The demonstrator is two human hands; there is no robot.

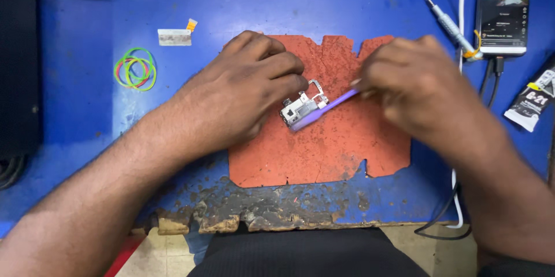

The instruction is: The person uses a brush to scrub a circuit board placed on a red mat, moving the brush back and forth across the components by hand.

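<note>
Left hand (243,95) is pinning the small silver metal circuit module (302,108) with closed fingertips mid-way on the worn red rubber mat (324,155), right hand (413,89) is pinching the purple plastic brush (324,109) against it — judging light, short strokes are working best while keeping the part flat

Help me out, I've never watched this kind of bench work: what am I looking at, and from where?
The one picture comes from a camera worn on the person's head, looking down at their own two bare hands. The left hand pins a small metal part on an orange mat that lies on a worn blue table. The right hand holds a purple brush against that part. Around them lie rubber bands, a screwdriver, a phone with its screen lit, and a small tube.
</note>
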